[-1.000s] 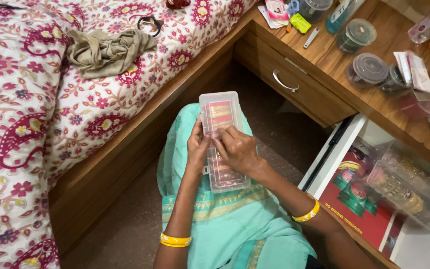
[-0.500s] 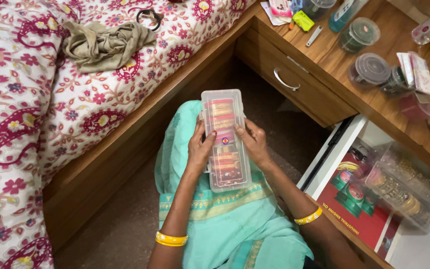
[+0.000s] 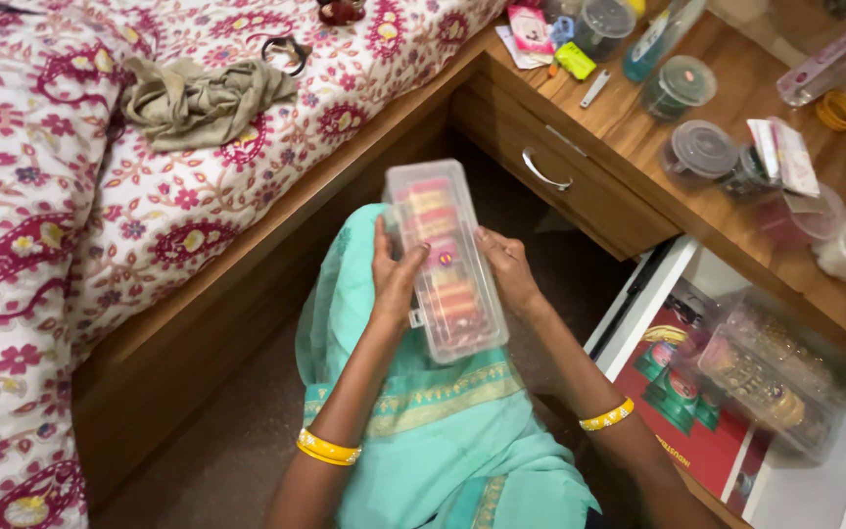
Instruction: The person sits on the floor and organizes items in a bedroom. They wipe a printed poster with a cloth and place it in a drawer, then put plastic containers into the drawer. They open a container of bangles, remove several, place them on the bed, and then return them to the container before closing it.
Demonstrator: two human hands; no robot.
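A long clear plastic box (image 3: 446,258) filled with red and gold bangles is held above my lap, tilted a little to the left. My left hand (image 3: 393,277) grips its left long side, thumb on the lid. Along the right long side lies my right hand (image 3: 507,272), fingers curled round the edge. The lid looks closed. Each wrist carries a yellow bangle. A teal garment with a gold border (image 3: 423,421) covers my knees below the box.
A bed with a red floral cover (image 3: 100,196) and a crumpled olive cloth (image 3: 198,96) lies on the left. A wooden desk (image 3: 658,127) with lidded jars stands on the right. Its open lower drawer (image 3: 785,411) holds clear boxes of bangles.
My right hand left the top of the lid and took hold of the box's right side. Both hands have lifted the box slightly and tilted it.
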